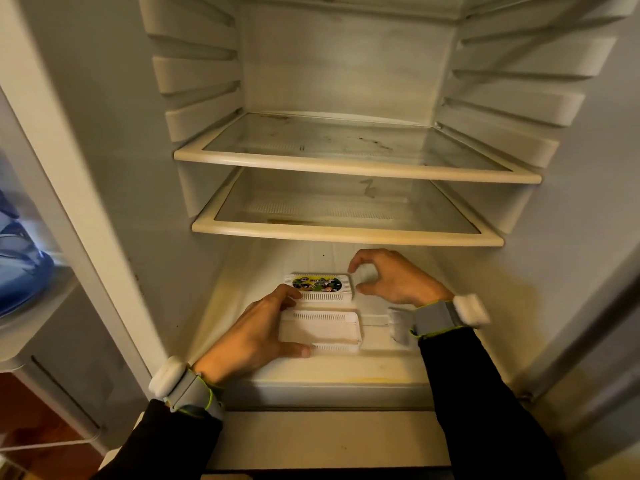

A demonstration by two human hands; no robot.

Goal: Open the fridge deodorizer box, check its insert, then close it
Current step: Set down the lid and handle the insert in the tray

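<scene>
While my left hand (254, 329) pinches the open tray (320, 330) by its left end near the fridge floor's (381, 367) front edge, my right hand (391, 277), fingers half-curled and empty, hovers just right of the labelled lid (318, 287), whose long axis runs left-right behind the tray

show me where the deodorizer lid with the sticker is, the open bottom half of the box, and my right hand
lid with the sticker (318, 283), head view, on the colourful label on its top.
open bottom half (320, 330), head view, on its bare inner floor.
right hand (398, 277), head view, on the back of the hand.
</scene>
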